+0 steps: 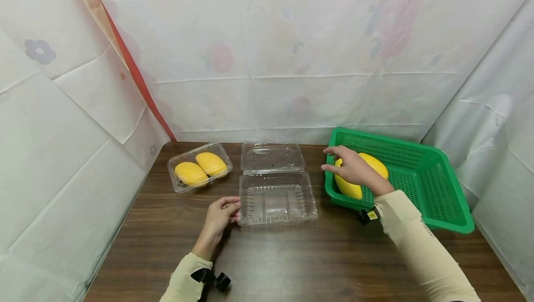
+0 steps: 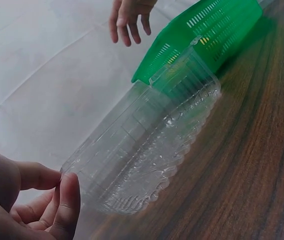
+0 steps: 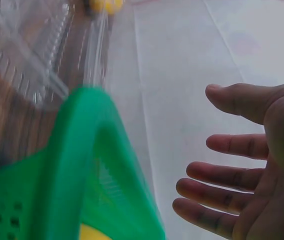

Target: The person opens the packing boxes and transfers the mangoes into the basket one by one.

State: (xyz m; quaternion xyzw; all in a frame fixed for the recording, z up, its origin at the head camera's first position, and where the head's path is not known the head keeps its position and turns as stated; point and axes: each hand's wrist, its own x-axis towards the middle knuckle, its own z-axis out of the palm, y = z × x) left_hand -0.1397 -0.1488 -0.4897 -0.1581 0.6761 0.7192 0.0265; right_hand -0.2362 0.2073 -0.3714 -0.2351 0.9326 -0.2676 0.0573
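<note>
The head view is bright and evenly lit, with a soft sheen on the table. Both wrist views are dimmer; in the right one, the basket is blurred and the right hand looks dark against pale cloth.

Left hand and right hand bare. Left sleeve, right sleeve: pale cream; faint print on the right, maybe lettering, too small to read. Left wrist unit black; right wrist unit black, yellow label.
</note>
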